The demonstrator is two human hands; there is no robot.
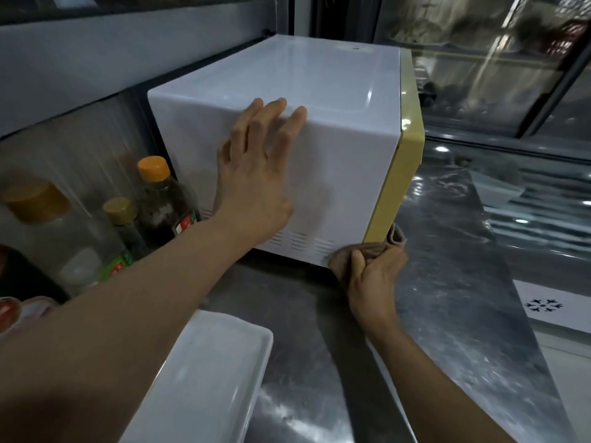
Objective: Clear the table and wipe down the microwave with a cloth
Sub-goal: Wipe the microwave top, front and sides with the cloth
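We are seeing one microwave [319, 129], one brown cloth [367, 251], perhaps four bottles [160, 199]. Our left hand [256, 174] is lying flat, fingers spread, against the microwave's side; our right hand [372, 282] is gripping the cloth at its lower corner.

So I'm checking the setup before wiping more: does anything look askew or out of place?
The microwave sits at an angle to the steel counter, its yellow front turned right. Nothing looks spilled or damaged.
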